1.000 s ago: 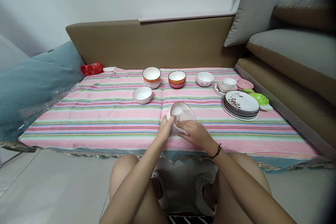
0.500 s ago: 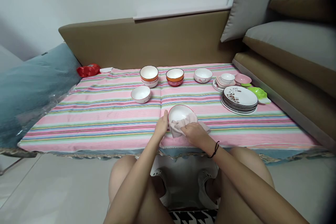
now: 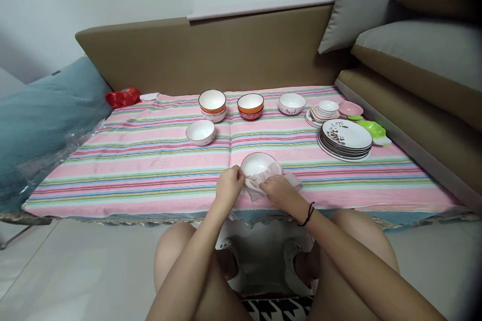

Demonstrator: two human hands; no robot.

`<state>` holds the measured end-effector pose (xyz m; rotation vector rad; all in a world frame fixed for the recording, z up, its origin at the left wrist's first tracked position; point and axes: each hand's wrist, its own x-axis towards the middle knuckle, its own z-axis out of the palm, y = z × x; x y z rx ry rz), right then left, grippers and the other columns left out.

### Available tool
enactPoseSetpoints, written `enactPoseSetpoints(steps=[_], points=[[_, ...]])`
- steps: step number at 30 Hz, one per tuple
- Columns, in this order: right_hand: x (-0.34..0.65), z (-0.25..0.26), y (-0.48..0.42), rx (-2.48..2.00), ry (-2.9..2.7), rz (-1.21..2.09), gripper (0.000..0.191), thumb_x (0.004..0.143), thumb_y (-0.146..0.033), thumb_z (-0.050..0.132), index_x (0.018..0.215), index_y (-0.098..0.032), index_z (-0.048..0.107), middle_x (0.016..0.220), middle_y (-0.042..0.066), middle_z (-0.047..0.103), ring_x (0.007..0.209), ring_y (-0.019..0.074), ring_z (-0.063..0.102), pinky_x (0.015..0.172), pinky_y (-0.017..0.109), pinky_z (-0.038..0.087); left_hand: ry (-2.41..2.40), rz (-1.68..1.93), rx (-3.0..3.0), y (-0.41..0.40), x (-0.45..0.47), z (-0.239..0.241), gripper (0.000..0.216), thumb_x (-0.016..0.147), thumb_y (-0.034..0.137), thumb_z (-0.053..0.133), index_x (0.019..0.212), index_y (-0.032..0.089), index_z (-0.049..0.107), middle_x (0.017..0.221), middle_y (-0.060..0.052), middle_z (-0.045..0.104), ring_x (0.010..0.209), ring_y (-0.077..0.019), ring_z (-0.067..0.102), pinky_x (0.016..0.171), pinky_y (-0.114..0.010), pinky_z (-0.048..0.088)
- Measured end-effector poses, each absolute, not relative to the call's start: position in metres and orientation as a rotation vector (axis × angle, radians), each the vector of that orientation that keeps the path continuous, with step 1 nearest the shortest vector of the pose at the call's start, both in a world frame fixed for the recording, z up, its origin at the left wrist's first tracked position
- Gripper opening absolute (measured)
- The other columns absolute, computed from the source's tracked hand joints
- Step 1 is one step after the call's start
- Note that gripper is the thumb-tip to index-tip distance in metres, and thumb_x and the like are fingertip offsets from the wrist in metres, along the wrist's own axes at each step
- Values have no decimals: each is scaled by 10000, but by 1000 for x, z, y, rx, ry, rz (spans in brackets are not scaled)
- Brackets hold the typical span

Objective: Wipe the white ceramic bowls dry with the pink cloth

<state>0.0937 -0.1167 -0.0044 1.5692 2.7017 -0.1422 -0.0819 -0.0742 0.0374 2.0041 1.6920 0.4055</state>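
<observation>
A white bowl with a thin red rim (image 3: 257,162) stands on the striped cloth right in front of me. A pale pink wiping cloth (image 3: 256,191) lies over its near side and hangs down onto the striped cover. My right hand (image 3: 279,190) is closed on the cloth at the bowl's near right edge. At the near left edge, my left hand (image 3: 230,185) pinches the cloth's left part between thumb and fingers. The bowl's near wall is hidden behind the cloth and hands.
Behind stand a single bowl (image 3: 201,133), stacked bowls (image 3: 213,103), an orange-banded stack (image 3: 250,106) and a floral bowl (image 3: 292,104). To the right are stacked plates (image 3: 346,138), small dishes (image 3: 327,108) and a green dish (image 3: 372,131). A red bundle (image 3: 123,97) lies far left.
My left hand has gone from resting with fingers extended against the bowl's left side to pinching the cloth. My right hand keeps its hold, almost unmoved. The view has tilted slightly downward.
</observation>
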Motion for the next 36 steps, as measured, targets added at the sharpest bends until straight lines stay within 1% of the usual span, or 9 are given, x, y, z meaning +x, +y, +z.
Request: enactPoseSetpoints(steps=[5,8,15,21,24,28,30,32,36], points=[[94,-3,-117,1584,2692,-166,232,888,-98,451,949,-135,672,894,118,700,869,262,616,772,362,386,1720,396,2017,-69,-85,38,146,878,176,485,844,198,626,740,-31,664,683,-180,594,594,-271,339],[94,-4,-117,1593,2692,-172,237,887,-94,448,946,-133,674,890,120,699,867,259,615,777,361,381,1747,422,2047,-68,-87,40,119,858,171,521,883,192,636,882,-50,686,761,-193,620,620,-280,365],[93,-4,-117,1599,2699,-167,241,877,-95,466,985,-134,678,888,130,701,851,260,626,767,358,378,1302,429,2401,-59,-99,37,262,795,27,510,858,192,703,1107,-70,637,1020,-218,617,804,-305,475],[93,-7,-115,1613,2717,-159,224,864,-100,477,947,-133,683,862,128,701,833,246,623,769,349,385,1232,297,2476,-55,-107,37,318,790,2,521,912,199,739,1213,-73,622,1092,-236,600,912,-356,496],[93,-7,-114,1594,2740,-158,251,864,-96,467,975,-127,690,870,121,706,836,238,621,828,361,393,1262,246,2535,-59,-104,39,305,825,39,520,942,208,745,1298,-84,579,1114,-252,589,885,-370,511],[93,-3,-114,1606,2743,-154,237,877,-132,484,949,-132,710,856,106,717,867,238,624,1004,402,344,1336,195,2583,-61,-100,39,314,859,78,499,974,229,749,1391,-83,527,1195,-280,551,901,-392,507],[95,-2,-113,1675,2706,-138,221,892,-237,536,914,-114,718,872,128,718,910,260,625,1075,434,295,1390,191,2551,-61,-100,37,333,867,93,491,1047,234,732,1423,-86,511,1232,-294,531,927,-406,496],[98,-1,-113,1758,2652,-127,311,886,-365,584,931,-89,720,917,150,717,963,281,623,1123,453,250,1404,210,2495,-61,-98,36,413,874,86,452,1192,238,669,1449,-95,493,1251,-296,524,943,-416,485],[101,3,-112,1786,2599,-161,411,880,-432,603,1017,-59,707,1021,170,709,1038,299,612,1142,461,234,1352,363,2216,-63,-91,34,533,926,137,364,1452,214,403,1398,-117,552,1209,-256,574,951,-391,473]])
